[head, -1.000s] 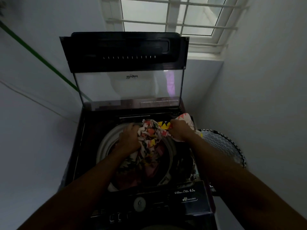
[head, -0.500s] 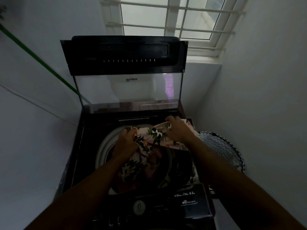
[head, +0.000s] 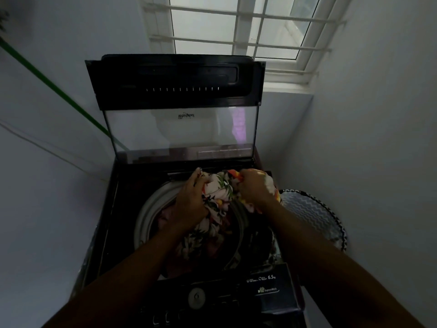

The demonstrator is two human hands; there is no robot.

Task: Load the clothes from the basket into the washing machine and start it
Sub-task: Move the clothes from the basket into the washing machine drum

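Head view: both hands are over the drum (head: 151,209) of the washing machine (head: 113,209), whose lid (head: 175,91) stands raised at the far side. The left hand (head: 191,200) and the right hand (head: 254,185) each grip a bunch of the same flowered cloth (head: 218,190), fingers curled into it. The hands are close together, with only a hump of fabric between them.

Half a second ago the cloth was stretched flatter between them, the right hand lying on it near the far right rim. Now the right hand has closed into a fist round it and the left hand has come up and toward the far edge, so the cloth is gathered into a tighter bundle above the opening. Its lower part hangs down into the drum, where darker clothes already lie. A fold on the right still lies over the rim on the basket side.

This reads as bunching the piece so it drops in whole, so the loading step is still going. The fold over the right rim needs to go in before the lid can shut cleanly.

The basket (head: 314,216) stands to the right of the machine, against the wall; whether anything is left in it cannot be told. The control panel (head: 267,287) at the near edge is untouched, so starting is still ahead.
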